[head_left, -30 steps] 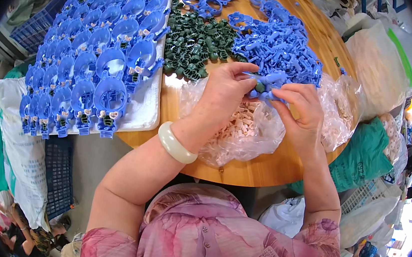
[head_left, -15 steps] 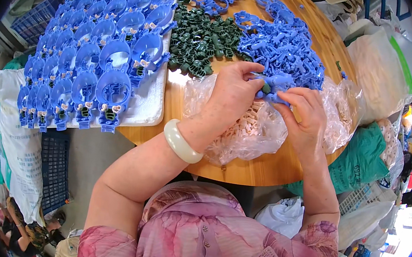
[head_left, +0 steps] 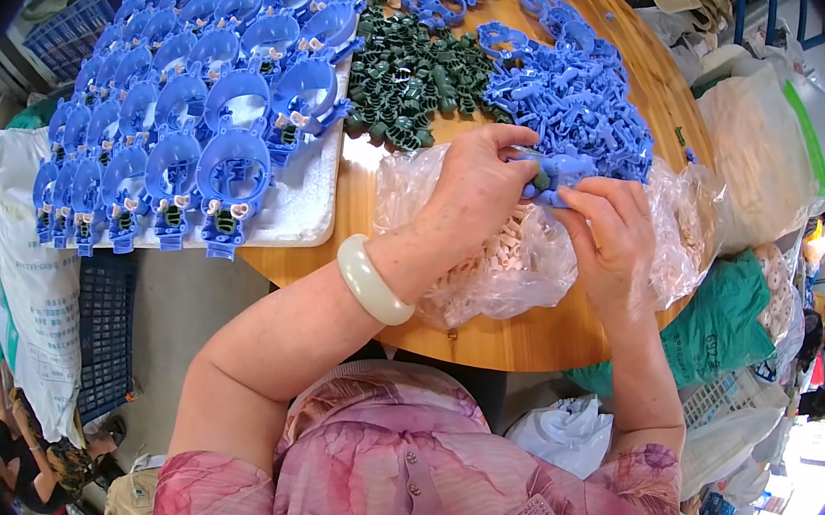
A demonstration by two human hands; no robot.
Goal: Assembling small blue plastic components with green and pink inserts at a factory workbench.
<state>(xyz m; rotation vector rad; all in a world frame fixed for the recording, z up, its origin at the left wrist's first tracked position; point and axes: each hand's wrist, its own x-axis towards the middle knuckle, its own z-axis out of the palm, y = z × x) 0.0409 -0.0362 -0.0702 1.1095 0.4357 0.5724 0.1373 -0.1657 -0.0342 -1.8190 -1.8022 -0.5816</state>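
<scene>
Between my two hands is a blue plastic part (head_left: 565, 165) with a small dark green piece (head_left: 541, 181) against it. My left hand (head_left: 481, 179), with a pale bangle on the wrist, pinches its left side. The fingers of my right hand (head_left: 610, 218) are closed on its right side and partly cover it. Under my hands lies an open clear bag of small pale pink pieces (head_left: 504, 252). Just beyond are a heap of small blue plastic pieces (head_left: 579, 104) and a pile of dark green pieces (head_left: 416, 77).
Rows of blue ring-shaped assemblies (head_left: 231, 163) with green and pale pieces stand on a white board (head_left: 313, 197) at the left. Another clear bag of pale pieces (head_left: 682, 231) lies at the round wooden table's (head_left: 484, 341) right. Large sacks (head_left: 762, 133) crowd the right; a blue crate (head_left: 102, 346) stands lower left.
The view has shifted slightly. Both hands keep hold of the blue part, with nearly the same grip; nothing has been let go.
</scene>
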